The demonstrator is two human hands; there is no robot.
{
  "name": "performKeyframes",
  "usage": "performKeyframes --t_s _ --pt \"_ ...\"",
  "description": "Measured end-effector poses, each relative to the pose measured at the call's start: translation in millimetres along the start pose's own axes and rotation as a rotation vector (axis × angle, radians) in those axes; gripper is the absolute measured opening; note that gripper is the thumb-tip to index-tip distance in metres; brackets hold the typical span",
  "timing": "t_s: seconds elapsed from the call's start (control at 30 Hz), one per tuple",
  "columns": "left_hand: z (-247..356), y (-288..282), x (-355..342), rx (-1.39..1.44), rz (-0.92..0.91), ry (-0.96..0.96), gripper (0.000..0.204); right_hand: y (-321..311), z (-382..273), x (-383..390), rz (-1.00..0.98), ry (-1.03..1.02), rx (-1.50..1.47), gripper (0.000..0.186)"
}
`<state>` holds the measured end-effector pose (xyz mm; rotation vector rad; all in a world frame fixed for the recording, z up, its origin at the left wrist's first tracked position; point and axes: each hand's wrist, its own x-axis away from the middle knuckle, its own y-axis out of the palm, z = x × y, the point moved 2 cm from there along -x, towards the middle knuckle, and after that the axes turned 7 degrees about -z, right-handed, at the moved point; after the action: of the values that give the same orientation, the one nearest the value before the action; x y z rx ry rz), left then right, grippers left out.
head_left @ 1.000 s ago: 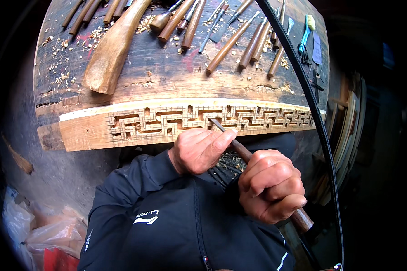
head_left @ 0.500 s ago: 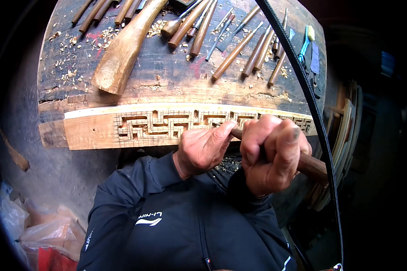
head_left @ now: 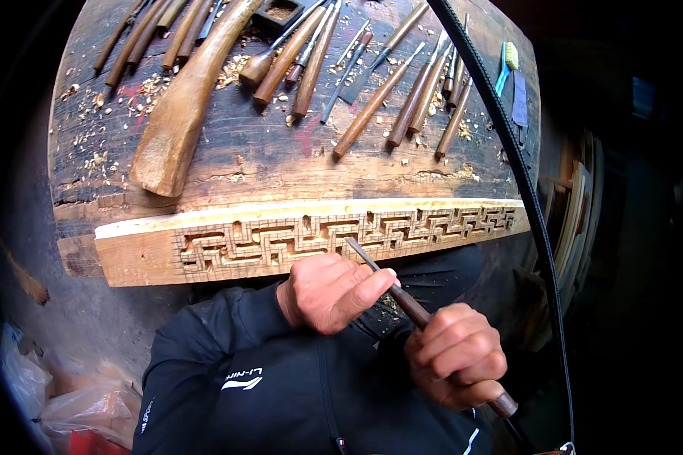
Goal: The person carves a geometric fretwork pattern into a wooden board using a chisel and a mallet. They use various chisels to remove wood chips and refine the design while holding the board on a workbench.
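A long-handled chisel (head_left: 412, 308) slants across in front of me, its flat steel tip at the carved face of a pale wooden board (head_left: 138, 262). My right hand (head_left: 457, 355) is wrapped round the dark handle, whose butt end sticks out below the fist. My left hand (head_left: 335, 294) is closed farther up, its thumb against the shaft; the fingers' inner side is hidden. Pencil grid lines and a row of angular, fret-like recesses run along the board. The board lies along the near edge of the worn workbench (head_left: 258, 163).
A thick wooden mallet (head_left: 176, 125) rests on the bench, left of several chisels (head_left: 376, 106) and scattered shavings. A blue brush (head_left: 507, 67) lies at the far right. A black cord (head_left: 501, 125) crosses the view. Plastic bags (head_left: 91, 406) are on the floor at lower left.
The right hand has moved down and toward me along with the chisel, which now slants more steeply, its blade in plain sight. The left hand is slightly lower. The whole view has shifted a little.
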<state>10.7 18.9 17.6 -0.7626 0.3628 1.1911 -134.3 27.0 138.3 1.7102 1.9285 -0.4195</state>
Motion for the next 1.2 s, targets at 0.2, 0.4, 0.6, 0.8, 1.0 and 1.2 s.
performKeyframes --t_s 0.2,0.4,0.6,0.8,1.0,1.2 --pt "-3.8 5.7 -15.4 0.002 -0.017 -0.004 0.045 -15.3 15.5 -9.8 -0.207 -0.021 0.051 0.044" --pt "-6.5 5.1 -10.5 -0.006 -0.005 -0.027 0.047 -19.9 42.8 -37.6 -0.326 0.087 -0.061 0.052" --pt "-7.6 12.8 -13.1 -0.069 0.043 -0.034 0.064 0.5 48.6 -31.5 0.361 0.120 -0.043 0.068" --pt "-9.9 21.8 -9.3 -0.209 0.103 -0.026 0.059 6.6 57.7 -35.0 0.261 0.143 -0.066 0.078" --pt "-11.0 21.4 -10.7 -0.259 0.138 -0.018 0.065 3.4 67.8 -35.7 0.155 0.068 -0.104 0.080" --pt "-10.2 19.7 -11.0 -0.265 0.140 -0.014 0.068 -2.2 70.1 -34.6 0.070 0.065 -0.171 0.079"
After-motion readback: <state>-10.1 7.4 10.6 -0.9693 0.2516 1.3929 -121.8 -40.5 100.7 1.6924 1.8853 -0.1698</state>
